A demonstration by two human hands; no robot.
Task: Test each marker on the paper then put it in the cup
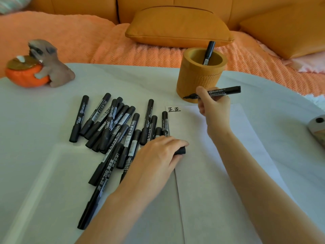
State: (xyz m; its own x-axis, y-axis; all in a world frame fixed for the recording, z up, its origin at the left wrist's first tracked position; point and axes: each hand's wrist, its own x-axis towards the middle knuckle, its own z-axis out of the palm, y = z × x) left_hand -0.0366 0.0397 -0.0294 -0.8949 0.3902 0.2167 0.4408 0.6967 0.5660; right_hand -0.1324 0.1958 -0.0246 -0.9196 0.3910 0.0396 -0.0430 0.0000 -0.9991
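My right hand grips an uncapped black marker, held level above the top of the white paper, its tip pointing left in front of the yellow cup. Two black written marks sit at the paper's top left corner. One marker stands inside the cup. My left hand rests on the paper's left edge and holds a black cap in its fingers. A pile of several capped black markers lies to the left of the paper.
A dog figurine hugging an orange pot stands at the table's far left. A grey object pokes in at the right edge. Behind the white table are an orange sofa and cushions.
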